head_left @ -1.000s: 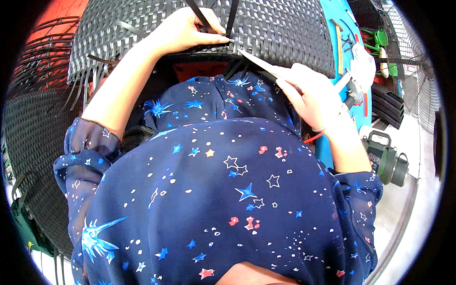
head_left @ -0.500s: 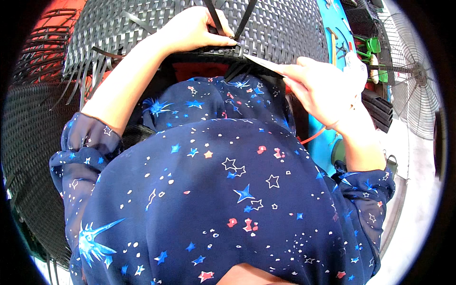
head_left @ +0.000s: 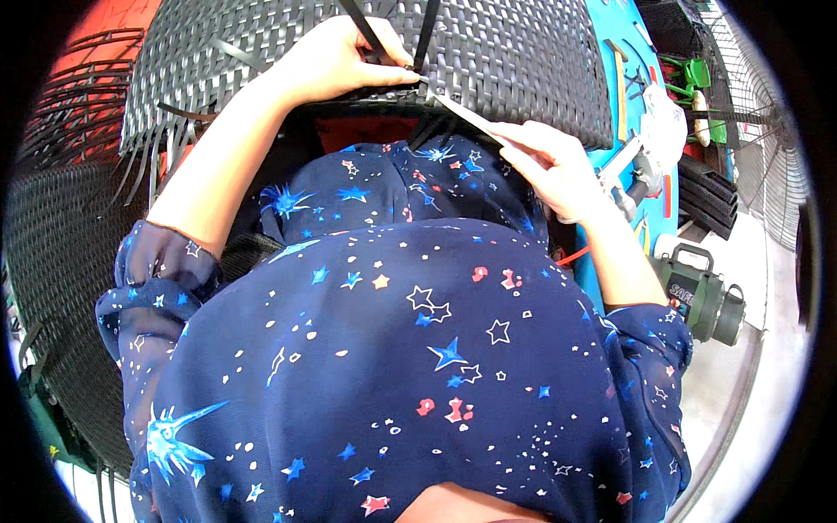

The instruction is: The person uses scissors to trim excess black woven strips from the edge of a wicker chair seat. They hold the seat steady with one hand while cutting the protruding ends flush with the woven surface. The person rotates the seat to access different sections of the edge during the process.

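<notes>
A dark grey woven wicker panel [head_left: 506, 61] fills the top of the view, curved toward me. My left hand [head_left: 336, 61] presses on its near edge and pinches two loose black weaving strips [head_left: 397, 39] that stick up from the weave. My right hand [head_left: 554, 170] holds a flat pale pointed tool [head_left: 466, 113], whose tip touches the panel's edge right beside my left fingers. My dark blue star-print clothing hides the lower part of the panel and everything beneath my arms.
Another woven wicker piece [head_left: 61, 288] curves down the left side. A blue surface [head_left: 628, 105] on the right carries hand tools. A green jug [head_left: 706, 296] stands on the floor at right, with a wire fan guard [head_left: 767, 113] behind it.
My right hand has moved left and down toward the panel, bringing the tool's tip up to my left fingers. My left hand has stayed on the strips.
</notes>
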`<move>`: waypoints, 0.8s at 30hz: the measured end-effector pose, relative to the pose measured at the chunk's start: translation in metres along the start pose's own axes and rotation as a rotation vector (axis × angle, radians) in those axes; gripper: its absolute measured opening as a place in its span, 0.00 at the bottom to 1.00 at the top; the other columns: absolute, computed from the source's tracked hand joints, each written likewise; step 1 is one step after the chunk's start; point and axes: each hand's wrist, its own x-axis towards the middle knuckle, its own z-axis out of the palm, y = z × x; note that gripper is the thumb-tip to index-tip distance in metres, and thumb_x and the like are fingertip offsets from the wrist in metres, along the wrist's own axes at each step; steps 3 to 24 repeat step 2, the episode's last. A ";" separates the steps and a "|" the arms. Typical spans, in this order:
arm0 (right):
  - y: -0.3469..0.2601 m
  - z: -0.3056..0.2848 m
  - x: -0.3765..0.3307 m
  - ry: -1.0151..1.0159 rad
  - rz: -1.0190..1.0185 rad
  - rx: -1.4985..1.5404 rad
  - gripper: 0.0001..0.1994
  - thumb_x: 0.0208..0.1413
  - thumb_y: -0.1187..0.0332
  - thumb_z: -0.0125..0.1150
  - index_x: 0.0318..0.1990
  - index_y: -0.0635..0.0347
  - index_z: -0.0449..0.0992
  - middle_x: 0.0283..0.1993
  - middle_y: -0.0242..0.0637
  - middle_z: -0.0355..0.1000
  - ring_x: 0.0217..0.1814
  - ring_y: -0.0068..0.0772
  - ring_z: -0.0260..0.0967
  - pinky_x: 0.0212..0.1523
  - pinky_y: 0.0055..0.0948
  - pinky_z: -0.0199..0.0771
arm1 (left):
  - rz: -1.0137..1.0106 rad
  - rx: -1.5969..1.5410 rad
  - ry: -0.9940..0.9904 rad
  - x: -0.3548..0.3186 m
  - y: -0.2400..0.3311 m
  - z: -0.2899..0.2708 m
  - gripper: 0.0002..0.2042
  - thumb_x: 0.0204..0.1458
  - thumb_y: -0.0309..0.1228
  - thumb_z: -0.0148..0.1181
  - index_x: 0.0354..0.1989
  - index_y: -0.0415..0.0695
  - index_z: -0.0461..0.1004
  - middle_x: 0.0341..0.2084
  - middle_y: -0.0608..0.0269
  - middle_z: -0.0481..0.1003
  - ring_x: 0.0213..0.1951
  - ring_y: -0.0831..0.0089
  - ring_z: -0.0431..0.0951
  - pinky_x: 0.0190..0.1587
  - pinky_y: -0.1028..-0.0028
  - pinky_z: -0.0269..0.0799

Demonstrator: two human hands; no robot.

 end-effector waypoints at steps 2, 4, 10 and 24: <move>0.015 0.012 0.000 0.007 0.018 0.125 0.18 0.63 0.71 0.63 0.61 0.55 0.79 0.36 0.28 0.73 0.34 0.21 0.65 0.39 0.19 0.67 | -0.058 -0.002 -0.033 -0.001 0.000 -0.004 0.12 0.50 0.36 0.76 0.38 0.43 0.85 0.34 0.64 0.83 0.39 0.70 0.83 0.46 0.70 0.78; 0.015 0.012 0.000 0.007 0.018 0.125 0.18 0.63 0.71 0.63 0.61 0.55 0.79 0.36 0.28 0.73 0.34 0.21 0.65 0.39 0.19 0.67 | -0.058 -0.002 -0.033 -0.001 0.000 -0.004 0.12 0.50 0.36 0.76 0.38 0.43 0.85 0.34 0.64 0.83 0.39 0.70 0.83 0.46 0.70 0.78; 0.015 0.012 0.000 0.007 0.018 0.125 0.18 0.63 0.71 0.63 0.61 0.55 0.79 0.36 0.28 0.73 0.34 0.21 0.65 0.39 0.19 0.67 | -0.058 -0.002 -0.033 -0.001 0.000 -0.004 0.12 0.50 0.36 0.76 0.38 0.43 0.85 0.34 0.64 0.83 0.39 0.70 0.83 0.46 0.70 0.78; 0.015 0.012 0.000 0.007 0.018 0.125 0.18 0.63 0.71 0.63 0.61 0.55 0.79 0.36 0.28 0.73 0.34 0.21 0.65 0.39 0.19 0.67 | -0.058 -0.002 -0.033 -0.001 0.000 -0.004 0.12 0.50 0.36 0.76 0.38 0.43 0.85 0.34 0.64 0.83 0.39 0.70 0.83 0.46 0.70 0.78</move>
